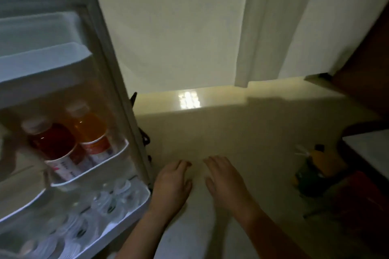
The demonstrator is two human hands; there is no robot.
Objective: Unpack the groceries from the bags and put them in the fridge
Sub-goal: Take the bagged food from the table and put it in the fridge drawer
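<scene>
Both hands reach forward, palms down, over the pale floor [242,132]. The left hand [171,183] is empty, its fingers loosely curled at the tips and gripping nothing. The right hand [226,178] is just beside it, also empty, with fingers spread flat and relaxed. The two hands are near each other but apart, with a narrow strip of floor showing between them. Whether they rest on the floor or hover over it cannot be told.

To the left of the left hand, the fridge door [101,82] stands open, its lower corner close to the left wrist. On the middle door shelf [105,166], up and left of the left hand, two juice bottles stand side by side: a red bottle [52,143] and, just beside it on the side nearer the hands, an orange bottle [90,128]. Below them, on the bottom door shelf, left of the left forearm, sits a row of clear water bottles [109,197], blurred.

Well to the right of the right hand, a heap of groceries [315,170] lies on the floor in shadow, showing green and yellow packaging; a dark red bag [357,191] lies just beside it, closer to the person. Details there are too dim to make out.

Ahead of both hands, a white curtain [263,27] hangs down to a low ledge.
</scene>
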